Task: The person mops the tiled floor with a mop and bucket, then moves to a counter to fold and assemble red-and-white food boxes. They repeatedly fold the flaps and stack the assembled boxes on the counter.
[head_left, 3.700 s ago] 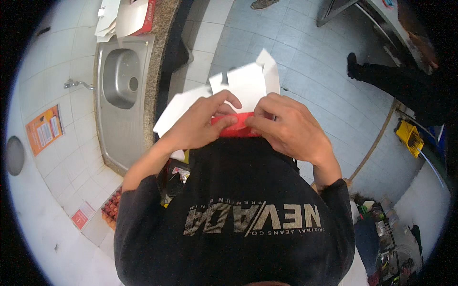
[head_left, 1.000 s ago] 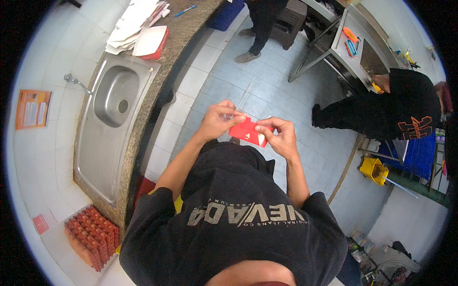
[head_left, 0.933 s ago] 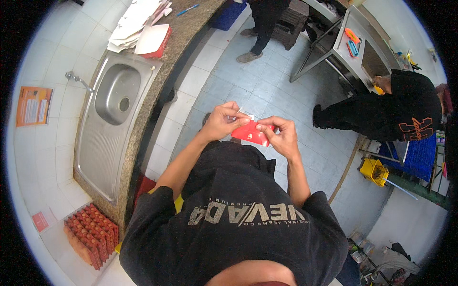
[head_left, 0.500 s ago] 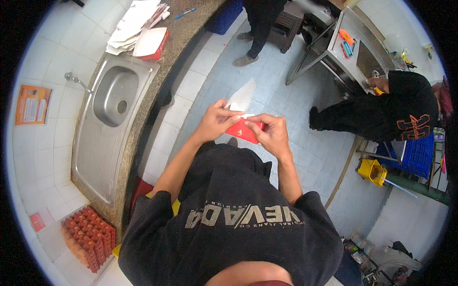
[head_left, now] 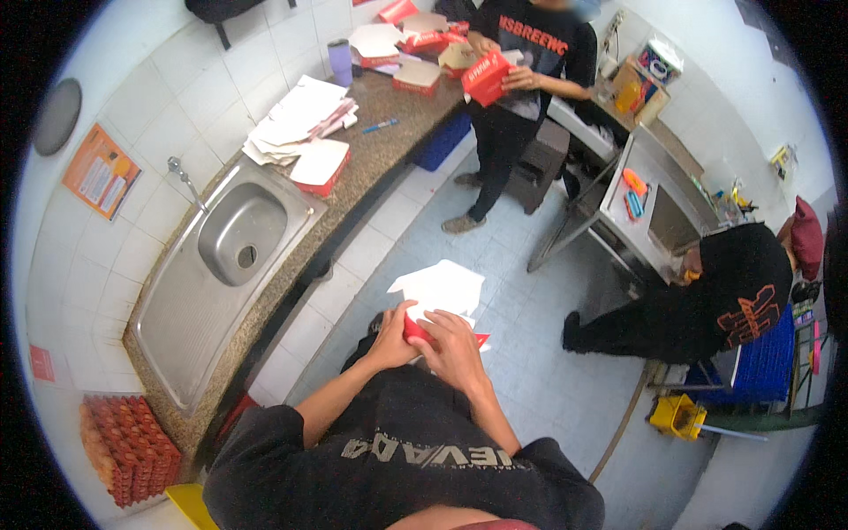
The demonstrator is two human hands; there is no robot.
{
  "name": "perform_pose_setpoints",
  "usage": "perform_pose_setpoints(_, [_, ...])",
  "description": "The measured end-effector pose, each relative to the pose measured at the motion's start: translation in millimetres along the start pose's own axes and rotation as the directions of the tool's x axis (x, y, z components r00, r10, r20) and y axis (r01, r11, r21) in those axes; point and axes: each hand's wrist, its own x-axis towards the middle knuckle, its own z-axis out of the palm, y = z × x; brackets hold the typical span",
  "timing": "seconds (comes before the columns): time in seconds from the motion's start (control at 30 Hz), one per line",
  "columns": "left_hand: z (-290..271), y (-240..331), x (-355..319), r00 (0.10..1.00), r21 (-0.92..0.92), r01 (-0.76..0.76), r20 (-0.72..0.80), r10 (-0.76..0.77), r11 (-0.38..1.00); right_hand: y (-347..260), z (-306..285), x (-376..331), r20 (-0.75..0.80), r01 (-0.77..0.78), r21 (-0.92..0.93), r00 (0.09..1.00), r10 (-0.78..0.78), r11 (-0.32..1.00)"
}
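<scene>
A flat cardboard box blank [head_left: 439, 296], red outside and white inside, is held in front of the person's chest, above the grey tiled floor [head_left: 521, 309]. The left hand [head_left: 395, 325] pinches its near left edge with fingers curled closed; the right hand [head_left: 452, 347] grips the red fold beside it, fingers bent over the card. To the left runs a speckled stone counter [head_left: 371, 159] with a steel sink [head_left: 231, 234] and a stack of flat blanks [head_left: 305, 132]. At the far end another person [head_left: 521, 62] holds a folded red box [head_left: 486, 77].
</scene>
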Motion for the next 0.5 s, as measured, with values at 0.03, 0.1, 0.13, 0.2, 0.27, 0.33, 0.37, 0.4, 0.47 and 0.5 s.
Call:
perform_pose_setpoints(0.03, [8,-34,0,0.997,-0.153,0.036,-0.057,-0.045,0.988,1,-2,-1,-0.106,0.107,-0.029,0.988,-0.110,0.994])
perform_pose_setpoints(0.1, [-2,-50,9,0.973,-0.476,0.191,-0.026,-0.231,0.858,20,-11,-13,-0.228,-0.069,0.152,0.968,0.102,0.986])
perform_pose_setpoints(0.13, [-16,-40,9,0.933,-0.617,0.317,0.066,-0.354,0.721,28,-18,-19,-0.288,-0.157,0.238,0.931,0.224,0.958])
perform_pose_setpoints(0.2, [-37,-33,5,0.871,-0.757,0.439,0.226,-0.437,0.484,71,-8,-43,-0.278,-0.356,0.584,0.756,0.592,0.729])
perform_pose_setpoints(0.27, [-47,-11,5,0.872,-0.855,0.431,0.314,-0.375,0.288,107,10,-72,-0.095,-0.446,0.761,0.642,0.761,0.471])
perform_pose_setpoints(0.33, [-52,9,4,0.882,-0.896,0.431,0.393,-0.258,0.108,115,16,-87,0.098,-0.499,0.840,0.525,0.846,0.212])
perform_pose_setpoints(0.37, [-48,11,6,0.870,-0.881,0.462,0.427,-0.247,0.102,108,21,-91,0.182,-0.517,0.850,0.466,0.866,0.100])
perform_pose_setpoints(0.4, [-42,13,9,0.856,-0.864,0.493,0.462,-0.234,0.098,106,21,-91,0.264,-0.527,0.850,0.405,0.876,-0.012])
perform_pose_setpoints(0.47, [-33,15,10,0.832,-0.815,0.548,0.510,-0.220,0.186,114,22,-90,0.261,-0.302,0.945,0.478,0.838,-0.123])
perform_pose_setpoints(0.5, [-23,16,15,0.828,-0.780,0.561,0.523,-0.205,0.276,121,22,-88,0.250,-0.181,0.967,0.513,0.821,-0.181])
